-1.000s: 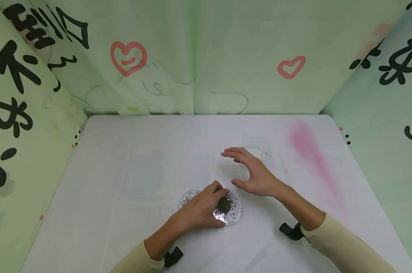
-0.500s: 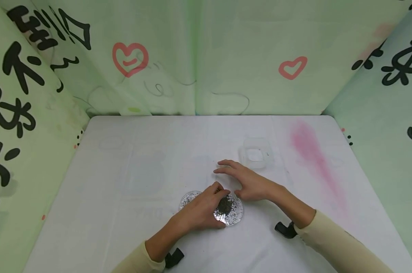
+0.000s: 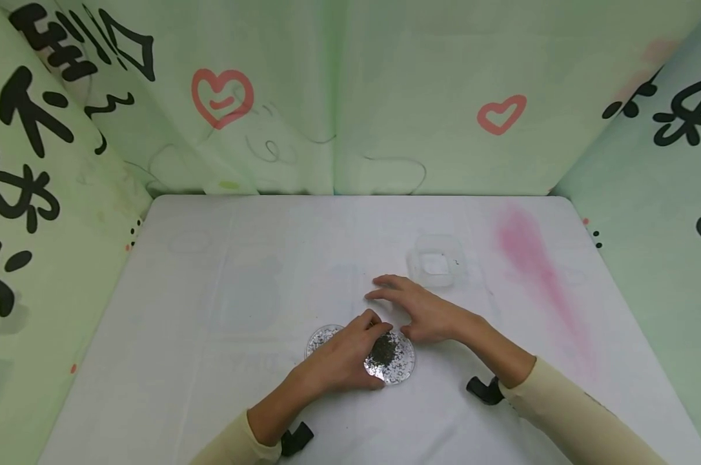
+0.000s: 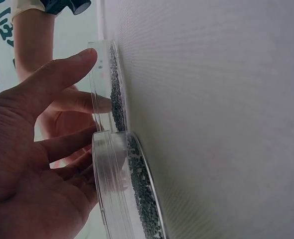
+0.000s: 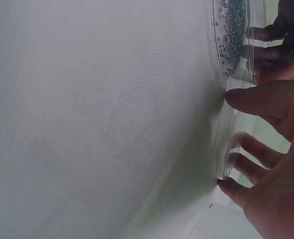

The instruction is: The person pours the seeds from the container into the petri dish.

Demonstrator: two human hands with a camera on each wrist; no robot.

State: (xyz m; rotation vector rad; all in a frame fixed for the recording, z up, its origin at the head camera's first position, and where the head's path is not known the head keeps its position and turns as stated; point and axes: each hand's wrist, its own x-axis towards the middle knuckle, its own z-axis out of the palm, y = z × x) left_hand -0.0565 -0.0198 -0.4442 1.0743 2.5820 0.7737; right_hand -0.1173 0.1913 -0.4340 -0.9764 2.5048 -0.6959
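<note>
Two clear petri dishes with dark granules lie side by side on the white table point(image 3: 257, 258). My left hand point(image 3: 341, 358) reaches over the left petri dish point(image 3: 321, 337) and grips the right petri dish point(image 3: 398, 365), thumb on its near side and fingers at the far side. In the left wrist view, the granules point(image 4: 146, 199) lie along the bottom of the nearer dish. Just behind, my right hand point(image 3: 428, 313) spans a clear petri dish point(image 5: 226, 132) without granules, its thumb and fingers curled around the rim. That dish barely shows in the head view.
A clear square plastic container point(image 3: 436, 260) stands behind the right hand. A pink stain point(image 3: 527, 258) marks the cloth on the right. Green curtains point(image 3: 333, 97) with drawn hearts and black writing enclose the table at the back and sides.
My right hand has come left and nearer to the granule dishes, uncovering the square container, and has hardly moved in the last half second. The left hand keeps its grip in place.
</note>
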